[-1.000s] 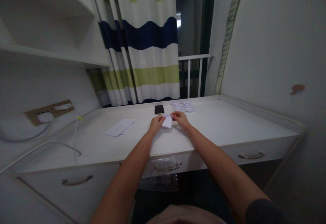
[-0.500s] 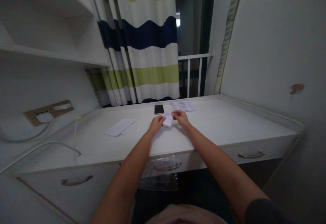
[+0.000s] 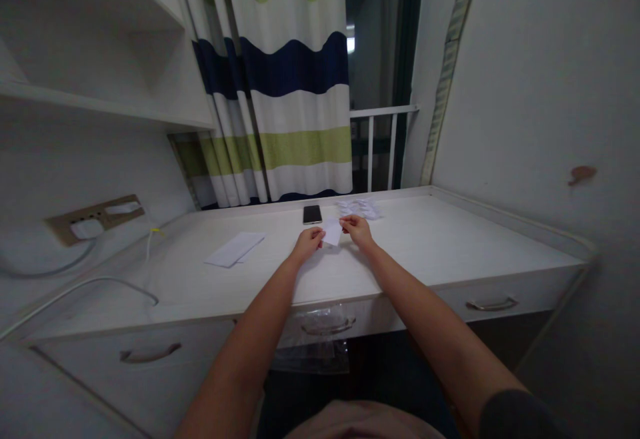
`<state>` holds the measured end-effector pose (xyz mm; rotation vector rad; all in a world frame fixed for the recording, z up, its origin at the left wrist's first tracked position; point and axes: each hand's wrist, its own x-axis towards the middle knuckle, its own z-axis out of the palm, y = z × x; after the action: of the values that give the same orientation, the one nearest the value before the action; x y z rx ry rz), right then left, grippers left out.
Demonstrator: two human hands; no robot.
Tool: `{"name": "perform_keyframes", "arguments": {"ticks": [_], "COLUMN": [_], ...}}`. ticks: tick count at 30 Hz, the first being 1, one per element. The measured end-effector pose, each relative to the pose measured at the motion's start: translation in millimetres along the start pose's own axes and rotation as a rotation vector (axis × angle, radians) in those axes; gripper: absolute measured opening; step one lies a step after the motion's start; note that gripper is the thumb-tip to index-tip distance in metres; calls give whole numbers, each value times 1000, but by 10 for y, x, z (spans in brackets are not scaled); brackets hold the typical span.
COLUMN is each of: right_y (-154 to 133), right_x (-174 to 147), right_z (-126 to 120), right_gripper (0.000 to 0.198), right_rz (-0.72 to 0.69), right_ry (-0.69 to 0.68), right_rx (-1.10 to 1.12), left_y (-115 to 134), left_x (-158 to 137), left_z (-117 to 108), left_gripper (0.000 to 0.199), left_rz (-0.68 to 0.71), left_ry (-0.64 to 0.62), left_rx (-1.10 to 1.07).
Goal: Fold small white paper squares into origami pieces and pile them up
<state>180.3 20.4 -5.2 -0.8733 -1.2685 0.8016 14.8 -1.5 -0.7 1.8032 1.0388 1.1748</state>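
A small piece of white paper is held up between my two hands, just above the desk. My left hand pinches its left edge between thumb and fingers. The fingertips of my right hand grip its upper right corner. Right behind the paper lies a dark phone, screen up. Several folded white paper pieces sit in a loose heap beyond my right hand. Over to the left, flat white paper sheets rest on the desk.
The white desk has drawers with metal handles along its front. A clear plastic bag hangs at the middle drawer. At left, a cable crosses the desk near a wall socket. A striped curtain hangs behind.
The paper has tilted slightly, and my right hand has shifted a little to the right along with it. My left hand has barely moved.
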Motion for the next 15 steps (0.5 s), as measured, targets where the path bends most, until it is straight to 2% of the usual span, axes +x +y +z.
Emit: {"name": "perform_keyframes", "arguments": {"ticks": [9, 15], "right_y": [-42, -107], "right_x": [-27, -71], "right_z": [-6, -13], "right_gripper": [22, 19], "right_rz": [39, 108], "right_ry": [-13, -30], "right_rx": [-22, 8], "left_y": [3, -54], "left_x": [0, -11], "left_z": [-12, -12], "left_gripper": [17, 23], "left_rz": [-7, 7], "left_ry": [6, -20], "left_rx": [-7, 118]}}
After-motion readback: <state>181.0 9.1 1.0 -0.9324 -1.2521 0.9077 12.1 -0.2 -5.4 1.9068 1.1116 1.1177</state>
